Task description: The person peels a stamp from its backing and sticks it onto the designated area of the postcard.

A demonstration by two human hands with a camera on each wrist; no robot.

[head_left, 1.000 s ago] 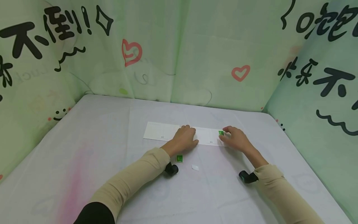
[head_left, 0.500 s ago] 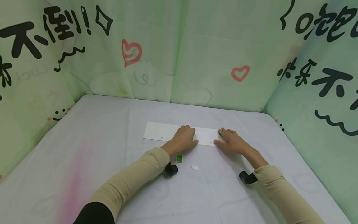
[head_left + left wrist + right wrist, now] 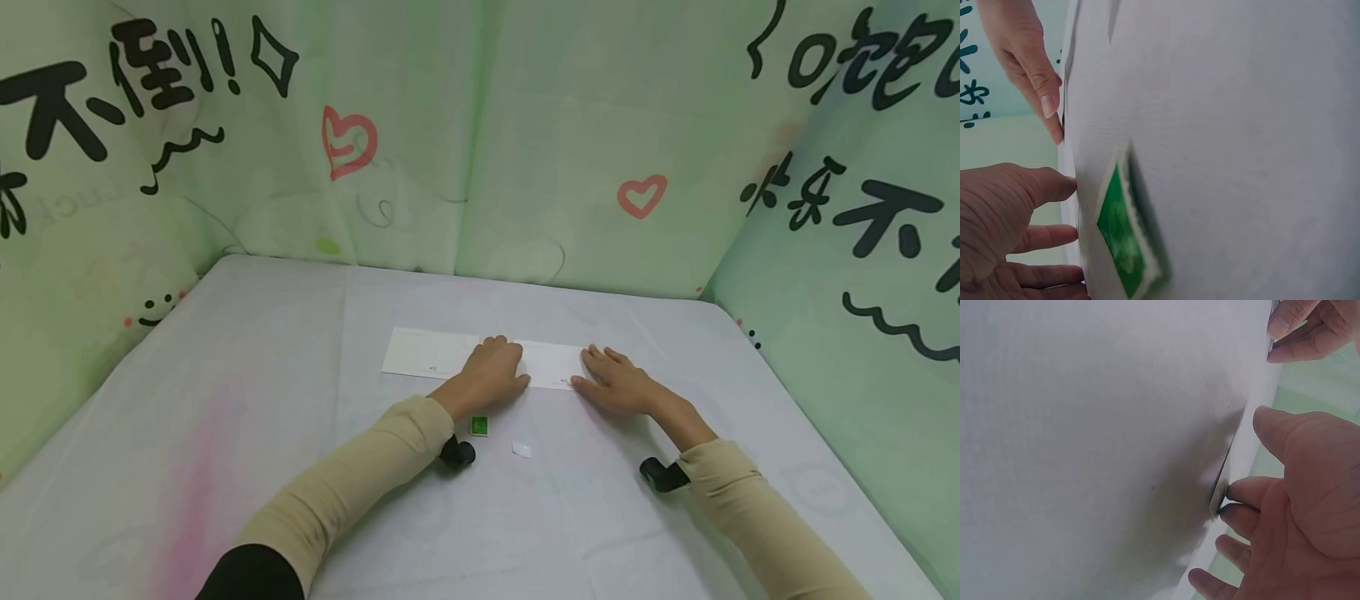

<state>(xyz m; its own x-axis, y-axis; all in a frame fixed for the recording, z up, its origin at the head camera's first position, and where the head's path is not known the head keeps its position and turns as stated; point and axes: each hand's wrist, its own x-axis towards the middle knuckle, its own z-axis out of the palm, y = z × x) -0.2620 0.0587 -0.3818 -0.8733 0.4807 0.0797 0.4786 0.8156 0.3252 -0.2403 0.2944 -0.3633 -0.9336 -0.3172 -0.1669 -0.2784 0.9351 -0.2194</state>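
Two white paper panels lie side by side on the table in the head view, a left one [image 3: 427,353] and a right one [image 3: 551,365], each with small print near its lower edge. Across their meeting place rests my left hand [image 3: 491,371], fingertips down on the paper. My right hand [image 3: 618,385] presses extended fingers on the right panel's far-right corner, covering the green stamp there. The right wrist view shows this hand [image 3: 1313,494] with its fingertips at the paper's edge. Nearer me lies another green stamp [image 3: 478,426], with a toothed pale border in the left wrist view [image 3: 1124,240].
A small white scrap [image 3: 521,450] lies right of the loose stamp. Black wrist cameras, left [image 3: 457,454] and right [image 3: 663,475], hang close to the white tablecloth [image 3: 375,517]. A green printed curtain [image 3: 540,150] surrounds the table's back and sides.
My right hand held the green stamp at the right panel's corner, then flattened over it and shifted slightly left, so the stamp is now hidden. My left hand stays in place.
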